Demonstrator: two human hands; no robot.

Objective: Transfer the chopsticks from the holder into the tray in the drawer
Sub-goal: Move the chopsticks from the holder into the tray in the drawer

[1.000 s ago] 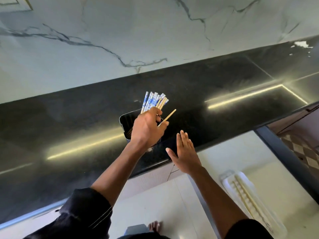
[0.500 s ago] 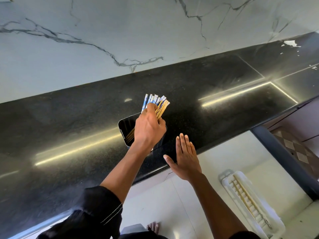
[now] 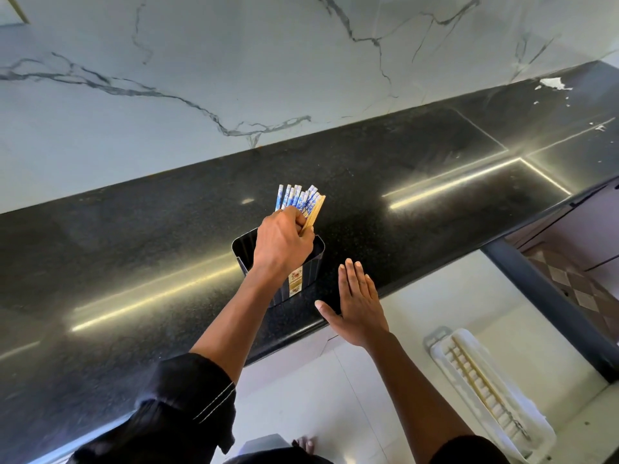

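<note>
Left hand (image 3: 281, 244) lowered, gripping blue-patterned wooden chopsticks (image 3: 299, 202) over holder (image 3: 303, 262)

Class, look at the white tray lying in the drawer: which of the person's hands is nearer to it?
Right. The right hand hovers open at the counter edge, up-left of the tray; the left hand grips chopsticks over the holder, farther off.

A black sleeve (image 3: 187, 396) covers the person's left upper arm at the lower left of the frame, loose and creased, its cuff edged with two thin pale lines of stitching; from there the forearm is bare down to the left hand (image 3: 281, 244). At the bottom right edge a dark sleeve (image 3: 469, 452) ends above the elbow, leaving that forearm bare to the right hand (image 3: 356, 304). Bare toes (image 3: 305, 443) show at the bottom centre.
</note>
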